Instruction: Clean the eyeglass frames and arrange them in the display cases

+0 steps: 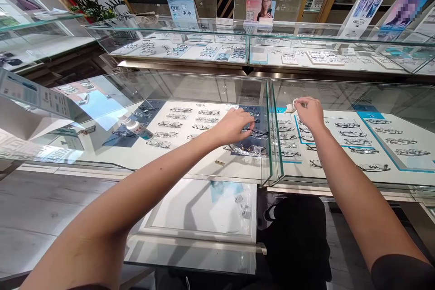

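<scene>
Over two adjoining glass cases, the left case [200, 168] and the right case [299, 171], in the head view, reaches forward with both bare hands. Curls the fingers of the left hand [236, 126] loosely inward beside a dark eyeglass frame [260, 134], near the right end of the left case; cannot tell whether pinching its tip or only passing above it. Runs the frame's long axis roughly side to side, dipping a little rightward.

Pinches a crumpled cream cloth [290, 107] between thumb and fingertips of the right hand [309, 111], near the back left corner of the right case; cannot tell whether touching glass. Grips only part of the cloth, likely to leave the rest free. Points the loose end leftward; bunched up, shows no clear long axis.

Has a spray bottle [137, 128] well off to the left, probably out of the left arm's way. Slants its long axis from white cap at upper left to bluish base at lower right; cannot tell whether standing or lying. Shows rows of eyeglasses [208, 112] mostly lengthwise from side to side, presumably spaced for viewing singly from above.
</scene>
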A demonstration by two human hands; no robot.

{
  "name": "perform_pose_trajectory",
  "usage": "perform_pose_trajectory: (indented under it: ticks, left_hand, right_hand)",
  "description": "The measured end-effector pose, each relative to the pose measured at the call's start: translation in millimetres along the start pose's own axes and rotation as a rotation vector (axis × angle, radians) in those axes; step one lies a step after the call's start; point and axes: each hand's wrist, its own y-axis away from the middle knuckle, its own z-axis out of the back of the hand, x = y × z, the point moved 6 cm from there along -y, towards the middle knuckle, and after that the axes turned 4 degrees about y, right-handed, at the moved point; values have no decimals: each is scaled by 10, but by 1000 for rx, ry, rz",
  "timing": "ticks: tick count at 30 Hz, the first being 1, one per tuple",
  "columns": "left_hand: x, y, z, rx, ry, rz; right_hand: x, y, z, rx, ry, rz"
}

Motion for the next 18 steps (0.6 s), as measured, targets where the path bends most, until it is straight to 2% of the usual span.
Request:
perform_pose_trajectory:
  ticks: [2, 3, 5, 7, 8, 9, 11, 13, 15, 18]
  left_hand:
    - [-261, 211, 155, -124, 78, -37]
    - [-423, 356, 176, -132, 181, -75]
    - [-761, 698, 37, 19, 444, -185]
    - [-976, 1070, -299, 261, 618, -245]
    - [-980, 1230, -508, 345, 646, -217]
    - [-917, 1358, -736, 411, 657, -155]
    - [-656, 1509, -1194, 496, 615, -27]
    - [-289, 1476, -1540, 456, 465, 63]
    - [93, 1281, -1738, 333, 221, 121]
    - [573, 831, -1896, 211, 83, 214]
  right_hand:
    - [-6, -3, -4, 2, 6, -1]
    - [-10, -2, -7, 3, 9, -6]
    - [-22, 2, -25, 14, 15, -31]
    - [-34, 12, -60, 39, 25, -68]
    - [-37, 18, -83, 55, 32, -85]
    - [-38, 26, -106, 68, 39, -96]
    - [-33, 39, -147, 84, 49, -100]
    - [-31, 49, -177, 88, 56, -97]
    - [-39, 58, -194, 84, 64, -101]
    - [-54, 72, -207, 86, 77, -113]
